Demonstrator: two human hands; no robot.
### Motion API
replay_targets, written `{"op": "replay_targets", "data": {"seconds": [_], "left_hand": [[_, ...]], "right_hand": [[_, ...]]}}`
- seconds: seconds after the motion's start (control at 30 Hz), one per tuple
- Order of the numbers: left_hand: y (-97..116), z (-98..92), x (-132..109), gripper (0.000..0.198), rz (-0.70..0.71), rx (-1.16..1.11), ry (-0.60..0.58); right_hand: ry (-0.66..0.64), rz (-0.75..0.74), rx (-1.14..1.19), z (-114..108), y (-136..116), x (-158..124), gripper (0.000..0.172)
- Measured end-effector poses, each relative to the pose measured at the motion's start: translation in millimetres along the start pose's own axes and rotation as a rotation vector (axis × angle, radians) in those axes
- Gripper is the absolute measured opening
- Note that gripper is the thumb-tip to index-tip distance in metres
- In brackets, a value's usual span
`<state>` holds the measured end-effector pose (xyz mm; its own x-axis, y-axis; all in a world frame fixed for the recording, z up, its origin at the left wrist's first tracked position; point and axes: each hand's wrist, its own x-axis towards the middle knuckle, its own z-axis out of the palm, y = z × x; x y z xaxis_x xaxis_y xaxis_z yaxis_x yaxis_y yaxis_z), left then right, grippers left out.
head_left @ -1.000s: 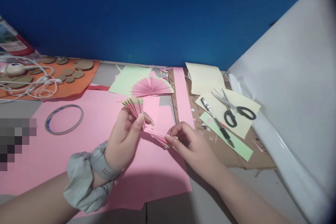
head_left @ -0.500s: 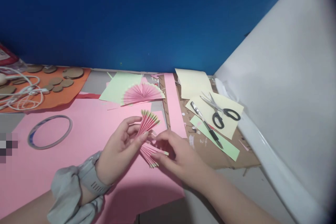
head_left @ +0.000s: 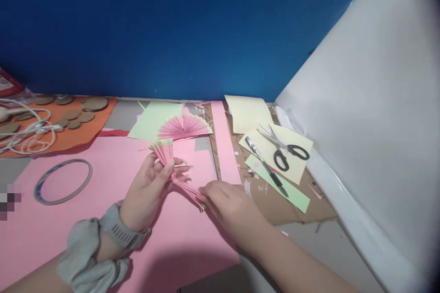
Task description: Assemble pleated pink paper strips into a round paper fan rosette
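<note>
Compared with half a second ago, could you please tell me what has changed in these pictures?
The right hand has shifted toward the lower end of the pink, green-edged pleated paper, whose lower folds have drawn together. The left hand still pinches its middle; the black-handled metal scissors stayed put.

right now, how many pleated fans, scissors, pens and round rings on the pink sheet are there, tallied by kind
Pleated pink paper fans with pale green edges: 2
Black-handled metal scissors: 1
Clear pen with black grip: 1
Thin round grey ring: 1
Total: 5
</note>
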<state>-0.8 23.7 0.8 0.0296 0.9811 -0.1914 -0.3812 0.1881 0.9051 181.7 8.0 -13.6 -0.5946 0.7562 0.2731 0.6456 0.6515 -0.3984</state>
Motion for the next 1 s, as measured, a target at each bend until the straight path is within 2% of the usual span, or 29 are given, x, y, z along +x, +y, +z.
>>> {"op": "replay_targets", "data": {"seconds": [0.2,0.27,0.37,0.47,0.57,0.73,1.0], "left_hand": [[0.3,-0.3,-0.8,0.015,-0.005,-0.014,-0.011],[0.1,0.5,-2.5,0.016,-0.027,0.008,-0.065],[-0.5,2.7,-6.0,0.018,-0.047,0.167,-0.172],[-1.4,3.8,-8.8,0.014,-0.014,0.322,-0.167],[-2.2,3.1,-10.6,0.013,-0.009,0.335,-0.194],[-1.6,1.8,-11.8,0.018,-0.110,0.302,-0.310],[4.4,3.7,-12.8,0.016,-0.018,0.362,-0.221]], "right_hand": [[0.015,0.035,-0.072,-1.9,-2.5,1.6,0.015],[0.046,0.007,-0.078,-4.0,-2.5,1.5,0.015],[0.098,-0.075,-0.111,-9.1,-2.8,1.6,0.014],[0.166,-0.189,-0.170,-14.1,-3.4,2.0,0.011],[0.232,-0.247,-0.201,-17.5,-3.1,2.2,0.009],[0.251,-0.237,-0.191,-19.3,-0.2,1.8,0.011],[0.298,-0.198,-0.168,-20.4,4.4,0.1,0.021]]}}
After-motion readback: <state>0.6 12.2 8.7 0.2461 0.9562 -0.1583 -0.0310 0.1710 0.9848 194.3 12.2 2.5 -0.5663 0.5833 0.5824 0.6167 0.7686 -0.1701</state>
